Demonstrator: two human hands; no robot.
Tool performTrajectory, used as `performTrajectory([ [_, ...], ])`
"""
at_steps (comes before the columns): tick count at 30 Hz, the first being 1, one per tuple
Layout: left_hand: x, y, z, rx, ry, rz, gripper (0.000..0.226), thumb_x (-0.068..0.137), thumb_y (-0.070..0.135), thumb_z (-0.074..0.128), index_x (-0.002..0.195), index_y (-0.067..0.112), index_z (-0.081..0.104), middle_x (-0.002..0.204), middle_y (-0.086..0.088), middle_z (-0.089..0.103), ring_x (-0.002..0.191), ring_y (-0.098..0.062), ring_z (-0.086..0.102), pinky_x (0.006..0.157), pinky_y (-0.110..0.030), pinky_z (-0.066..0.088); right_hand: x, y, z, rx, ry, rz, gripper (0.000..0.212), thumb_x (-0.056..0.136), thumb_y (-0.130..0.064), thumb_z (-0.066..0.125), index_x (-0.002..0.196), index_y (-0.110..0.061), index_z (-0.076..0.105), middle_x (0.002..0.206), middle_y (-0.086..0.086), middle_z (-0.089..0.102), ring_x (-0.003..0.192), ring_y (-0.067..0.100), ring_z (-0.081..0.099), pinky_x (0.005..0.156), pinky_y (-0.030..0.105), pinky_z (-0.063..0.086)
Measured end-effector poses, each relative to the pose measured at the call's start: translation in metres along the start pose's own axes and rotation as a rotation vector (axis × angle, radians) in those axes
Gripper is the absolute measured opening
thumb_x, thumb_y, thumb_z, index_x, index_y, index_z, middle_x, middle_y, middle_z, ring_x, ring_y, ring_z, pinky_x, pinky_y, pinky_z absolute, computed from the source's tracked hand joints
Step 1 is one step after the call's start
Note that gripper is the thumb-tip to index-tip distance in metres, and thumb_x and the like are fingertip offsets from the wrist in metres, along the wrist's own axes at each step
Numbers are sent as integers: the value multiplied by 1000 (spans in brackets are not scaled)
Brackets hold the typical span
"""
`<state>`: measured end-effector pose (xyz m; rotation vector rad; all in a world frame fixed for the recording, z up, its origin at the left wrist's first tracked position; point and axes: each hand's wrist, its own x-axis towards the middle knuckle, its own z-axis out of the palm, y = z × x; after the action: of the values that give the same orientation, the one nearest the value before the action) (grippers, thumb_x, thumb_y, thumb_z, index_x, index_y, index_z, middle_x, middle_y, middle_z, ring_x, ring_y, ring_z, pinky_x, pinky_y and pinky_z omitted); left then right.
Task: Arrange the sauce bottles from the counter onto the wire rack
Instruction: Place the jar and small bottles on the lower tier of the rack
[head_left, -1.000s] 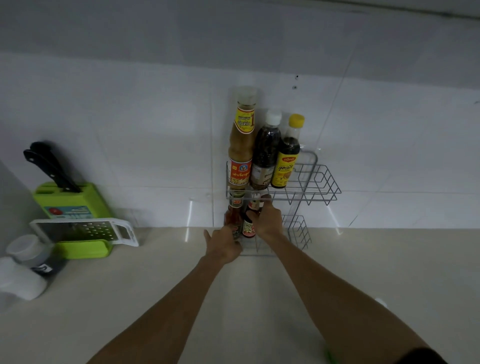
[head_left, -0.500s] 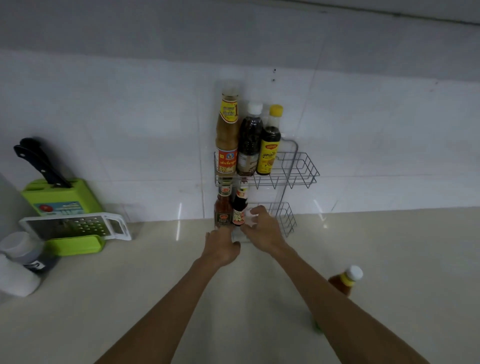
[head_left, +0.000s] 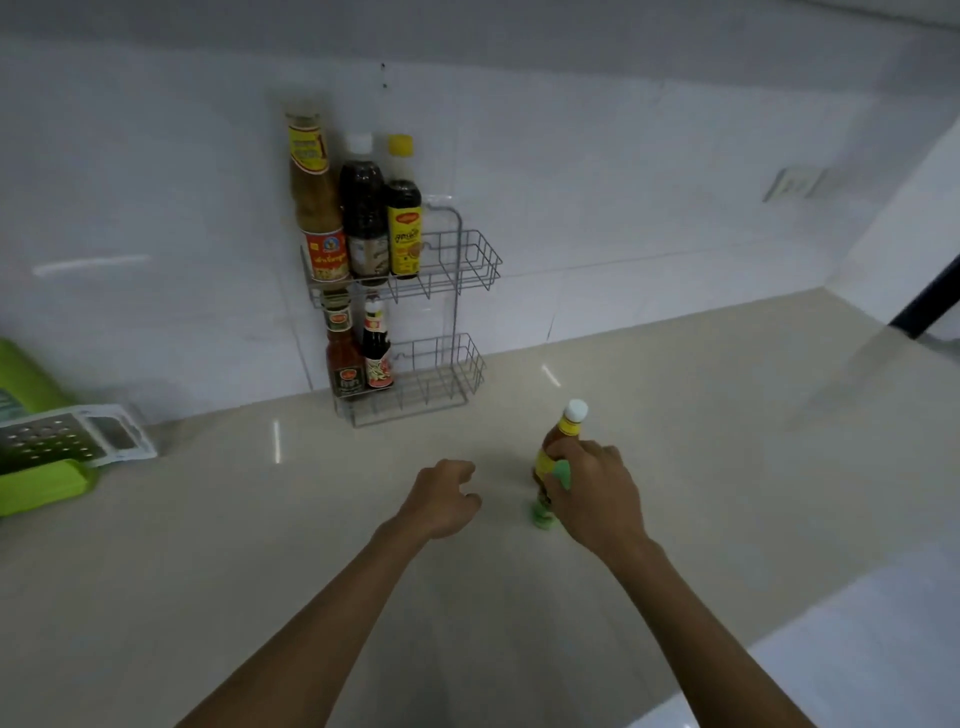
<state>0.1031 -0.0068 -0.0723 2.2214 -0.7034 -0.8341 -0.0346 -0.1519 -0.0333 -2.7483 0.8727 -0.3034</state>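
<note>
Head view: centre-right of frame, our right hand (head_left: 595, 493) wraps its fingers on a white-capped sauce bottle (head_left: 563, 441) standing on the counter (head_left: 727, 467); something green sits beneath the palm, unclear what. Left hand (head_left: 441, 496) hovers loosely curled, holding nothing. Wire rack (head_left: 457, 270), upper centre, holds five bottles. We judge pickup underway; next, lift toward the free right-hand slots.

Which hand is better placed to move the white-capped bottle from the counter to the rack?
Right. The right hand is already wrapped around the white-capped bottle on the counter; the left hand hangs loosely curled and empty beside it. The wire rack has free space lower right.
</note>
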Motion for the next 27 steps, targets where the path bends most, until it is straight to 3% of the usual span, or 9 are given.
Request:
performTrajectory([
  [3, -3, 8, 16, 11, -39, 24, 63, 88, 25, 64, 146, 11, 43, 149, -8, 48, 138, -22, 46, 113, -33, 39, 5, 14, 9, -8, -234, 38, 47, 91, -27, 57, 136, -24, 45, 123, 11, 55, 107, 33, 55, 84, 42, 51],
  [5, -5, 11, 23, 22, -53, 39, 64, 88, 24, 65, 146, 11, 43, 149, -8, 48, 137, -22, 47, 113, -33, 40, 6, 19, 15, 53, -316, 41, 48, 94, -24, 53, 139, -22, 39, 121, 14, 54, 103, 33, 56, 86, 42, 50],
  [9, -13, 8, 28, 6, -52, 47, 66, 87, 21, 67, 147, 11, 41, 149, -6, 48, 137, -20, 46, 113, -32, 40, 4, 19, 17, 35, -295, 6, 25, 95, -22, 52, 115, -10, 42, 103, 16, 55, 86, 32, 54, 74, 42, 49],
  [14, -38, -3, 25, -13, -63, 89, 85, 74, 31, 80, 148, 16, 40, 147, -4, 50, 134, -19, 49, 106, -28, 43, -8, -13, 2, 230, -265, -144, 23, 90, -20, 61, 108, -12, 49, 100, 13, 59, 83, 28, 59, 73, 44, 55],
  [16, -50, -6, 22, -52, -26, 126, 74, 70, 38, 83, 136, 23, 51, 131, 0, 63, 116, -17, 60, 91, -25, 49, -13, -33, -12, 299, -238, -217, 24, 89, -20, 64, 107, -15, 51, 97, 9, 61, 81, 24, 61, 74, 42, 57],
  [19, -64, -3, 3, -145, 119, 183, 37, 70, 37, 81, 100, 31, 60, 95, 10, 69, 88, -12, 64, 66, -18, 46, -19, -60, -34, 358, -260, -311, 25, 88, -26, 67, 108, -20, 52, 96, 4, 65, 84, 19, 64, 75, 39, 57],
  [22, -76, 4, -26, -168, 106, 245, 25, 69, 28, 79, 89, 30, 63, 81, 10, 71, 78, -12, 67, 68, -31, 54, -23, -84, -57, 335, -250, -432, 28, 88, -33, 68, 109, -22, 54, 97, 0, 65, 86, 18, 61, 73, 32, 54],
  [24, -85, 9, -44, -185, 34, 270, 22, 70, 23, 78, 85, 28, 63, 74, 11, 69, 66, -8, 64, 62, -32, 53, -22, -96, -74, 282, -254, -499, 29, 88, -39, 67, 106, -23, 52, 91, -4, 62, 81, 15, 57, 65, 25, 48],
  [27, -94, 13, -66, -166, 26, 293, 24, 67, 19, 81, 83, 18, 62, 70, 6, 64, 63, -10, 60, 63, -38, 53, -16, -110, -94, 122, -209, -591, 37, 86, -58, 61, 90, -24, 47, 77, -3, 59, 70, 18, 55, 57, 33, 45],
])
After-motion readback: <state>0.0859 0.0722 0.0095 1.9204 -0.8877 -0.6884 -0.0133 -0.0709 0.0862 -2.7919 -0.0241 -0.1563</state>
